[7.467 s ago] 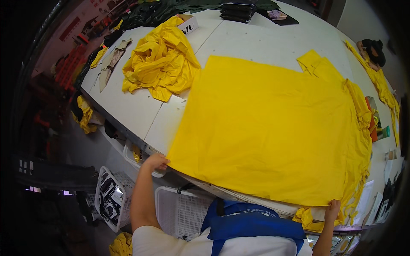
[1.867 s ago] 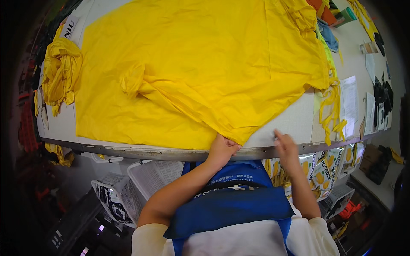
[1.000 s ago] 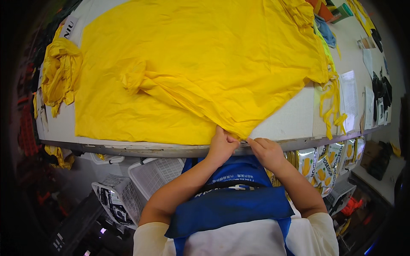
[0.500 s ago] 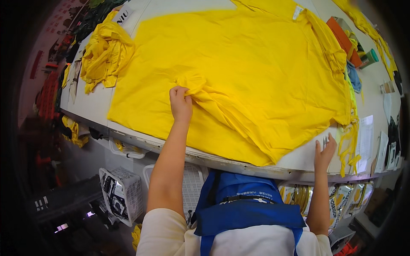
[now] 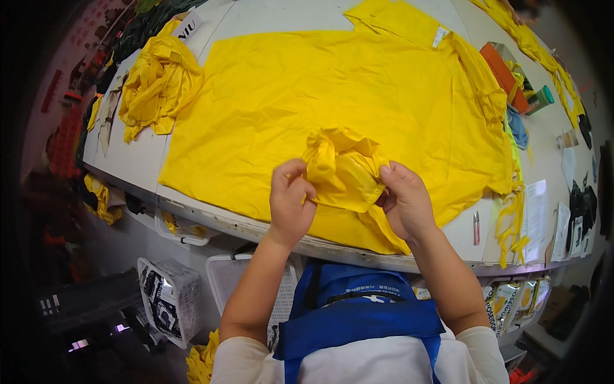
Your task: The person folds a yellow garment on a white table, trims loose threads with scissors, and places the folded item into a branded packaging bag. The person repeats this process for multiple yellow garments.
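A large yellow garment [image 5: 268, 83] of thin, smooth cloth lies spread over the table, with a white label near its far right. In front of me, both hands hold up the gathered end of its sleeve [image 5: 348, 173]. My left hand [image 5: 291, 201] pinches the left side of the opening, its fingers curled. On the other side, my right hand [image 5: 406, 198] grips the edge between thumb and fingers. Small thread snips [image 5: 476, 228] with reddish handles lie on the table to the right, apart from my hand.
A crumpled yellow garment [image 5: 160, 83] is heaped at the left. An orange box [image 5: 505, 73], a green-lidded container [image 5: 540, 100] and yellow strips [image 5: 511, 224] are at the right. White baskets [image 5: 171, 297] stand below the table's front edge [image 5: 256, 230].
My right hand has left the snips on the table and come left to the sleeve end. My left hand has moved nearer and slightly right, and the sleeve end is now lifted and opened between both hands.
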`<action>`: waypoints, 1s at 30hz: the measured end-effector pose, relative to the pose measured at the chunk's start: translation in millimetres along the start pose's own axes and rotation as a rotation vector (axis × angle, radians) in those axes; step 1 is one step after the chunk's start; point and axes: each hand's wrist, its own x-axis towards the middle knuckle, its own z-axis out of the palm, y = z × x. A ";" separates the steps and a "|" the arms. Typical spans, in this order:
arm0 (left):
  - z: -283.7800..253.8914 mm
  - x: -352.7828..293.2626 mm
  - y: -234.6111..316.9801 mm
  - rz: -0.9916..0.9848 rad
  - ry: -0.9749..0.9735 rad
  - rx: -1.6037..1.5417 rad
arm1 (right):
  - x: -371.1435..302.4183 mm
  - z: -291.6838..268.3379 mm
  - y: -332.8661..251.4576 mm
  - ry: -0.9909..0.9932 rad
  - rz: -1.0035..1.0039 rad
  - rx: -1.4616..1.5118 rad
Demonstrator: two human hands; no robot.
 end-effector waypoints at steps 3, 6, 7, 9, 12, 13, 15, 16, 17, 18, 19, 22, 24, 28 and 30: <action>4.2 -11.4 9.5 -0.326 0.198 -0.051 | -14.7 9.9 -7.8 0.017 0.042 0.131; 14.9 -49.7 55.0 -0.880 0.100 -1.364 | -20.4 12.5 -0.8 0.062 0.013 0.170; 18.4 -48.2 72.0 -1.027 -0.058 -1.577 | -22.9 12.1 2.6 0.088 -0.006 0.189; 36.4 -32.3 82.7 -1.126 0.003 -1.531 | -25.9 6.4 11.5 0.092 -0.077 0.095; 47.7 -15.4 82.4 -1.057 0.041 -1.559 | -37.3 -0.2 10.6 0.091 -0.108 0.232; 46.7 -8.6 89.7 -1.033 0.038 -1.569 | -41.7 -3.1 8.9 0.090 -0.105 0.324; 49.1 -4.7 93.9 -1.003 -0.003 -1.569 | -48.8 -7.4 5.9 0.129 -0.068 0.376; 51.3 -5.7 91.6 -0.995 -0.039 -1.558 | -51.7 -10.0 4.6 0.148 -0.049 0.404; 53.7 -5.7 91.1 -0.987 -0.076 -1.548 | -54.2 -17.8 3.8 0.149 -0.054 0.314; 56.2 -3.8 94.0 -1.009 -0.091 -1.522 | -56.9 -31.3 3.4 0.154 -0.058 0.224; 58.3 -0.6 98.0 -1.028 -0.103 -1.497 | -59.3 -45.5 1.8 0.157 -0.062 0.133; 64.7 9.2 108.9 -1.052 -0.158 -1.397 | -67.8 -85.3 -12.3 0.489 -0.599 -0.461; 71.7 12.2 115.9 -1.054 -0.187 -1.327 | -81.1 -78.0 -29.3 0.360 -0.769 -0.819; 84.1 16.2 127.7 -0.993 -0.226 -1.208 | -82.9 -60.2 -41.6 0.210 -0.956 -1.182; 88.2 18.9 131.6 -0.956 -0.253 -1.178 | -83.6 -69.8 -36.3 0.175 -0.969 -1.157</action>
